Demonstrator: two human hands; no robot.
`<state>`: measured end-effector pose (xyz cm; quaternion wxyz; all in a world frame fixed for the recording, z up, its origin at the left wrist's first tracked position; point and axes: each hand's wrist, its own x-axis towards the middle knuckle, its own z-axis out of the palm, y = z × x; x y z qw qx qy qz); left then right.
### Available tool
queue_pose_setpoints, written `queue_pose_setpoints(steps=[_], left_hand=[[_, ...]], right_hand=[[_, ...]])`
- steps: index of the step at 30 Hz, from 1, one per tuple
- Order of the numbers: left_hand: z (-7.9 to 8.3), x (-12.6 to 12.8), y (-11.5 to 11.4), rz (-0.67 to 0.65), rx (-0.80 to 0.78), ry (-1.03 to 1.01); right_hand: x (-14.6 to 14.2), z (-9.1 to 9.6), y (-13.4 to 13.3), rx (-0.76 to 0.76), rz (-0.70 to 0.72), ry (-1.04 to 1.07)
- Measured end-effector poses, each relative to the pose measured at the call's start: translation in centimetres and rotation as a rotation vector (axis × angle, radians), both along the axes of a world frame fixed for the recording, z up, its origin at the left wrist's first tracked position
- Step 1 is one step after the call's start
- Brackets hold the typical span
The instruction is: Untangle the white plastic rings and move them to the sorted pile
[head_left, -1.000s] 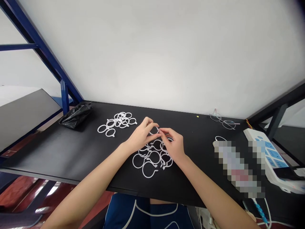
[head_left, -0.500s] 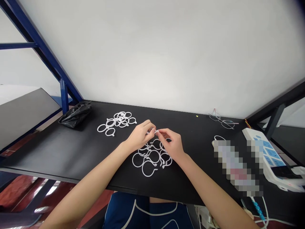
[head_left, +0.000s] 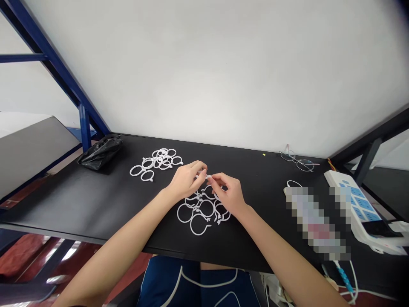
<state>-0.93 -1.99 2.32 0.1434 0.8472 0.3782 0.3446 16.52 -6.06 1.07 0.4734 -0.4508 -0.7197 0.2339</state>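
The left-hand grip [head_left: 188, 180] is pinching a slim white ring [head_left: 207, 176] between thumb and fingers, while the right-hand grip [head_left: 230, 192] is holding the ring's right-hand side with the tips of thumb and forefinger. The ring is sitting above the black tabletop [head_left: 111, 200], just beyond a loose pile of open rings [head_left: 197, 208]; it is showing only in part, fingers hiding most of its curve. The pile is lying between the forearms, its thin, smooth, plastic-looking loops overlapping and several displaying a gap with small, knobby ends. Farther left, a cluster of closed rings [head_left: 159, 161] is resting flat, the circles overlapping and small tabs jutting from some rims. A crumpled black plastic bag [head_left: 100, 152] is glinting along its creases at the far left. Wire-framed glasses [head_left: 295, 160] are lying near the pale, smooth wall [head_left: 204, 76], and a white power strip [head_left: 353, 213] is displaying blue socket panels at right.
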Motion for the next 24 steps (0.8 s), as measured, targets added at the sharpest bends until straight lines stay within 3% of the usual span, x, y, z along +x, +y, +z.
queue_pose_setpoints(steps=[24], left_hand=[[0.12, 0.17, -0.06, 0.015, 0.004, 0.022]], right_hand=[[0.08, -0.19, 0.17, -0.009, -0.025, 0.006]])
